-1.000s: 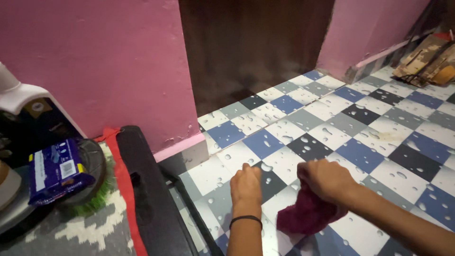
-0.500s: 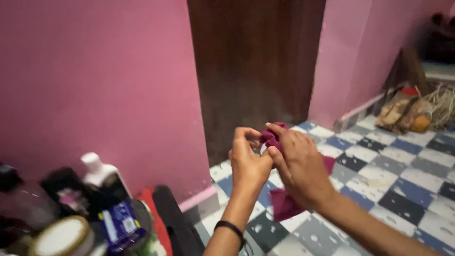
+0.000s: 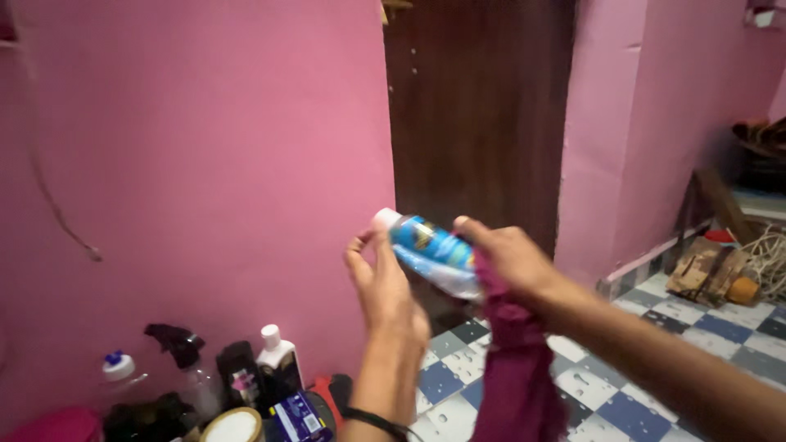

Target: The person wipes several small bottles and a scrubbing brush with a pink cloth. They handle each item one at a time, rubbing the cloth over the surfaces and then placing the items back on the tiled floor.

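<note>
Pink wall (image 3: 205, 164) fills the left half of my view, with a dark brown wooden door (image 3: 475, 115) at twelve o'clock and a blue, grey and white chequered floor (image 3: 655, 385) from four to five o'clock. At the wall's foot, near seven o'clock, stand several bottles (image 3: 278, 372) and a round white lid (image 3: 233, 426).

A maroon cloth (image 3: 516, 376) hangs down at six o'clock, gripped in my right hand (image 3: 508, 258), which is also closed around the lower end of a blue spray can (image 3: 430, 250) held tilted at the centre, cap toward ten o'clock. My left hand (image 3: 381, 282) is held half open, fingers curved, its thumb and fingertips at the can's white cap (image 3: 385, 219); I cannot tell whether they press it.

I judge this to be the step of readying the can. Next calls for a steady right grip and a clear aim.
</note>
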